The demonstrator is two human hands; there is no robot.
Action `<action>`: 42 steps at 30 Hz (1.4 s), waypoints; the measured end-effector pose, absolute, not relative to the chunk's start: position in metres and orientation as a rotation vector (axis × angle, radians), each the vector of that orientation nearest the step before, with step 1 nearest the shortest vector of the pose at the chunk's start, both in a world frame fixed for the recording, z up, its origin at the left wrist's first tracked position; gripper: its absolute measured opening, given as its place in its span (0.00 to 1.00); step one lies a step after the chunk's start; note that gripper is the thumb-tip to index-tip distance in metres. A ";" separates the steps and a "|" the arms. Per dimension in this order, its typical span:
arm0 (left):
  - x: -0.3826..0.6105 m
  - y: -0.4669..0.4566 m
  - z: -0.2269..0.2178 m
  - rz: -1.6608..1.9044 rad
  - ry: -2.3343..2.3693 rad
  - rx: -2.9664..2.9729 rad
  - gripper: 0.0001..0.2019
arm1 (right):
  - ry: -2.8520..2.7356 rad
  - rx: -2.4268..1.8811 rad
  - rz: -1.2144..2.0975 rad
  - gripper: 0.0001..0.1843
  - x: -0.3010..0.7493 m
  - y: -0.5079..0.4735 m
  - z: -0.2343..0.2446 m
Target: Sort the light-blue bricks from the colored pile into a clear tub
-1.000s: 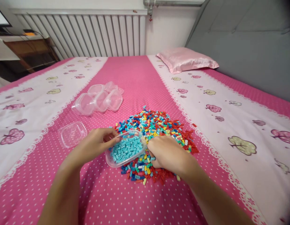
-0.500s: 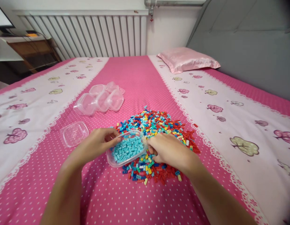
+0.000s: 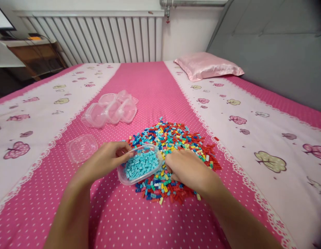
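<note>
Clear, rounded plastic tub [image 3: 121, 175] of small turquoise bricks [image 3: 141, 164] sits tilted here. Left hand [image 3: 108, 159] clamps its left rim. Right hand [image 3: 187, 167], just right of the tub, has slipped slightly nearer, fingers curled into the knobbly multicoloured pile [image 3: 181, 136]; any pinch is hidden. Flat clear lid [image 3: 81, 148] left of the tub, empty tubs [image 3: 111, 110] beyond.

clear plastic tub [image 3: 139, 166] of turquoise bricks, tilted on the near-left edge of a mixed-colour brick heap [image 3: 176, 138]
</note>
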State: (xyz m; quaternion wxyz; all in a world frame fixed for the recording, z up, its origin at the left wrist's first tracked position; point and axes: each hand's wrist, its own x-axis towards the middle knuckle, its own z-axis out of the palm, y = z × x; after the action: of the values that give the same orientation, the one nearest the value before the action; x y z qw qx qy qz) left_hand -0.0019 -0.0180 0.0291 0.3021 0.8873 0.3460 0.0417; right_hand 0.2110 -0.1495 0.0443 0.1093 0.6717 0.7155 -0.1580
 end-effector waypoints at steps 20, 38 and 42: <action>-0.002 -0.020 0.031 0.103 0.960 2.362 0.21 | 2.110 1.884 -0.676 0.08 0.216 -0.147 0.032; -0.008 -0.025 0.029 0.160 0.910 2.304 0.17 | 2.442 2.032 -1.018 0.09 0.248 -0.143 0.018; -0.013 -0.023 0.016 0.250 0.855 2.190 0.18 | 2.475 2.090 -1.131 0.10 0.248 -0.140 0.013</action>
State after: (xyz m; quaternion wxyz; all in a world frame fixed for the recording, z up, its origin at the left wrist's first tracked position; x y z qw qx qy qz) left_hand -0.0133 -0.0228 0.0158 0.3789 0.8572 0.3347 0.0980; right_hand 0.2479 -0.1401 0.0128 -0.1441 0.6028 0.7137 -0.3262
